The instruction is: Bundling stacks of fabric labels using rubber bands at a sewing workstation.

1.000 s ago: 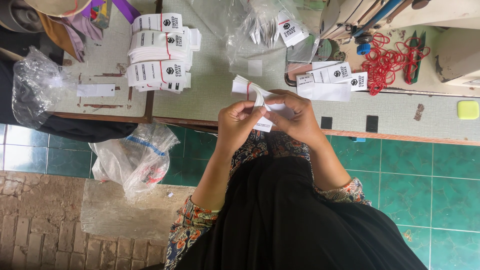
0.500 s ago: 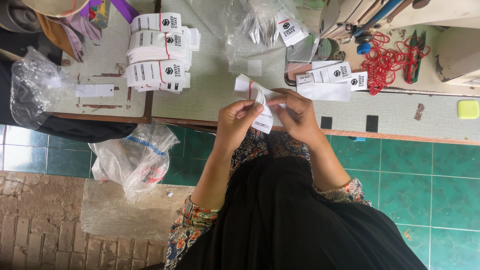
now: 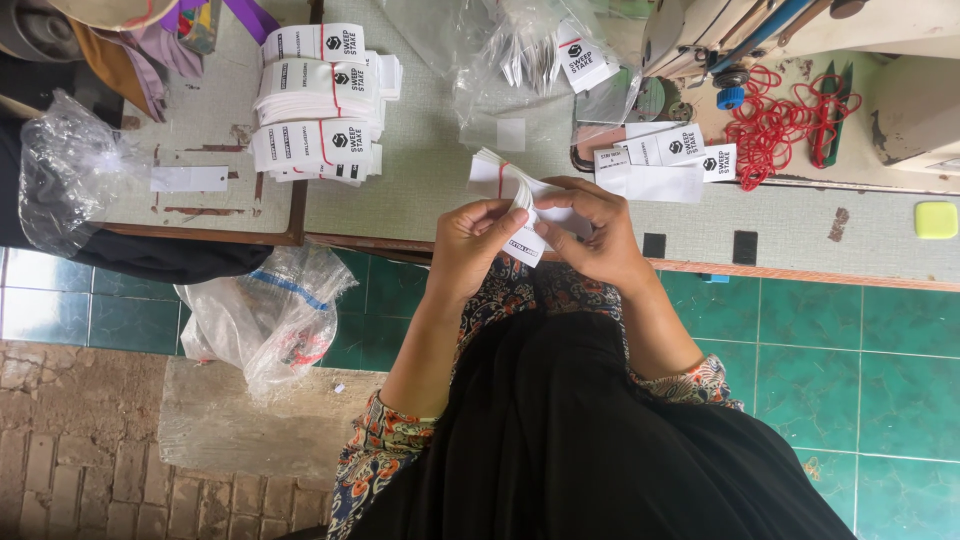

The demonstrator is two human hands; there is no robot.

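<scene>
Held over the near edge of the bench [image 3: 420, 190], a thin stack of white labels [image 3: 512, 188], pinched from both sides. Left hand [image 3: 478, 240] clenched on the lower left of the stack, thumb on top; right hand [image 3: 592, 232] grasping the right side, fingers curled over the sheets. Fanned out above the grip, upper ends spreading loose, a red band just visible near that end.

Judged light and floppy: thin woven or paper strips, smooth-faced, likely to slide against one another and splay once pressure eases. Not fragile, though easily creased. Best taken across the middle or near the banded end, flat between thumb and fingers, squeezing the whole thickness. Beyond the grip, banded bundles of labels [image 3: 320, 105]; to its right, red rubber bands [image 3: 775, 125].
</scene>
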